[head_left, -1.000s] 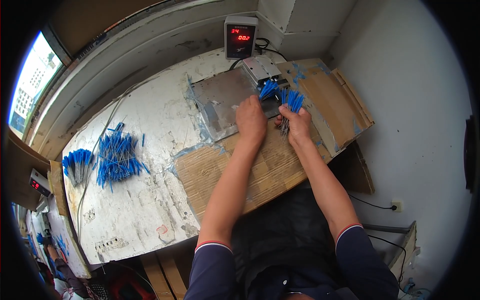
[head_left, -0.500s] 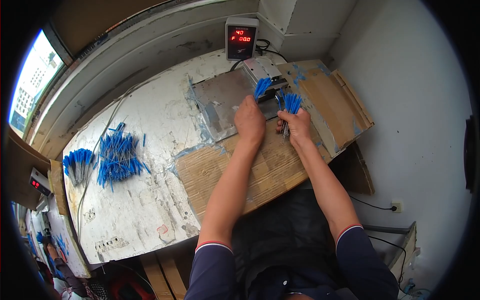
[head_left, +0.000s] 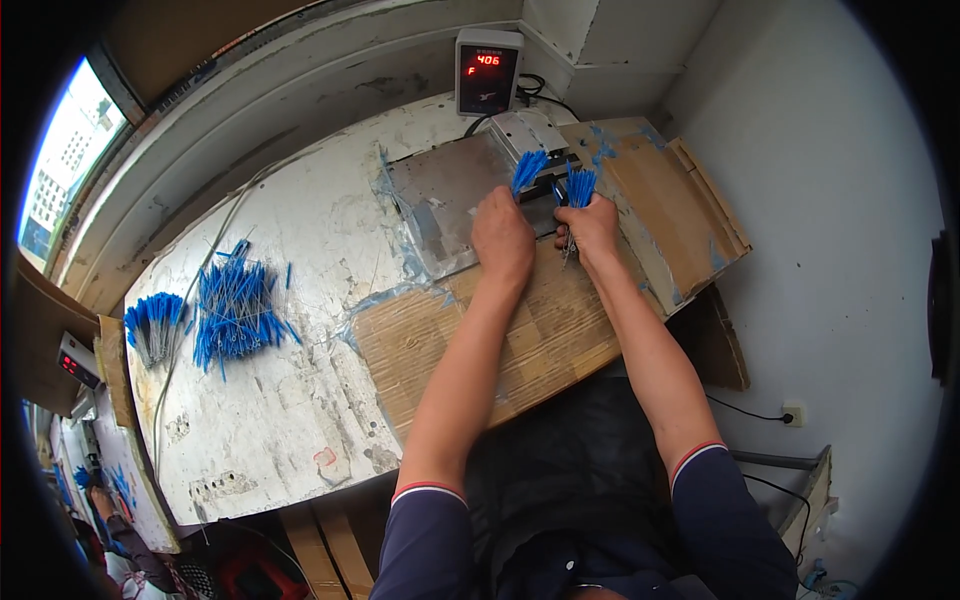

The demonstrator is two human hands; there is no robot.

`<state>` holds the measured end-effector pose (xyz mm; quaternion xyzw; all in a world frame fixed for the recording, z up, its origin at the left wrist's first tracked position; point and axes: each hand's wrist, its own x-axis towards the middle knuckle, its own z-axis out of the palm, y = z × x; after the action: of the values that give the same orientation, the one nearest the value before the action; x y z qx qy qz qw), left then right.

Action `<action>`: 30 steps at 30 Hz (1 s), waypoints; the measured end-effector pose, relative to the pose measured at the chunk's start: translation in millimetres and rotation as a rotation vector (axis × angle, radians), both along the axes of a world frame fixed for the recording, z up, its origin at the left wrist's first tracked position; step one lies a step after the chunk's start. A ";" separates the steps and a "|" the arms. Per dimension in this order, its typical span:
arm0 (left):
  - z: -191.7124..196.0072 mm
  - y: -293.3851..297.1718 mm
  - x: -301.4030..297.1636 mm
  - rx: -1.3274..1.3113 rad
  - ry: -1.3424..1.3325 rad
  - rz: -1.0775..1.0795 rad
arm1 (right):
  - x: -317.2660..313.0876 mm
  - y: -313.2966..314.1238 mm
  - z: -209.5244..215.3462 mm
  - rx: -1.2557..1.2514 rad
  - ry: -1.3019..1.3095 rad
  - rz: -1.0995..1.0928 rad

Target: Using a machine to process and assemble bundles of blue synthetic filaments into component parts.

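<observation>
Matt plastic sleeves (head_left: 581, 186), metal wires (head_left: 569, 246)

Two bunches of thin, blue-tipped metal wires (head_left: 529, 172) are sticking up, one from the left grip (head_left: 503, 235) and one from the right grip (head_left: 592, 222). One large pile (head_left: 238, 312) and one smaller bundle (head_left: 153, 325) of them are lying on one scuffed white bench (head_left: 290, 420). Two boxy white displays (head_left: 489, 72) are showing red digits.

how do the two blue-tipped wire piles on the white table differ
The left blue-tipped wire pile is smaller than the right blue-tipped wire pile. The left pile's blue ends mostly face one way; the right pile's point several ways. Both lie on the scuffed white table.
</observation>
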<state>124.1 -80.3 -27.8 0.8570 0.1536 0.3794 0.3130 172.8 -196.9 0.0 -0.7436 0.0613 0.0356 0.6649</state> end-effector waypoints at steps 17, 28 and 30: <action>-0.7 -0.8 1.2 0.128 0.021 -0.065 | -10.5 -19.9 -9.7 0.358 0.019 0.068; -0.8 -1.4 -0.2 0.157 0.077 -0.085 | -20.5 -22.8 -4.7 0.351 0.027 0.032; 1.3 -2.0 -2.5 0.194 0.100 -0.107 | -22.7 -22.9 -3.8 0.319 0.042 0.012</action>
<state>121.6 -82.4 -26.5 0.9082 0.0854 0.3319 0.2403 150.1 -219.8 -3.8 -0.6281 0.0640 0.0644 0.7728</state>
